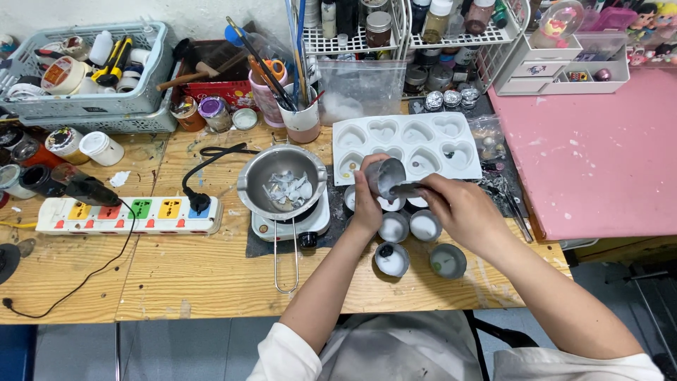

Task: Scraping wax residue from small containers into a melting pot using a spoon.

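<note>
My left hand (367,201) grips a small metal cup (385,176), tilted on its side with its mouth toward my right hand. My right hand (458,210) holds a thin metal tool (407,188) whose tip reaches into the cup. Below my hands stand several small round tins (392,259) with white wax in them. A white tray of heart-shaped moulds (405,144) lies just behind the cup. To the left, a steel pot (282,180) holding white chunks rests on a small white hot plate (293,224).
A white power strip with coloured sockets (127,214) lies at the left, its black plug (198,203) and cable nearby. Grey basket of tapes (88,74), jars, a brush cup (302,120) and wire racks line the back. A pink board (599,152) fills the right.
</note>
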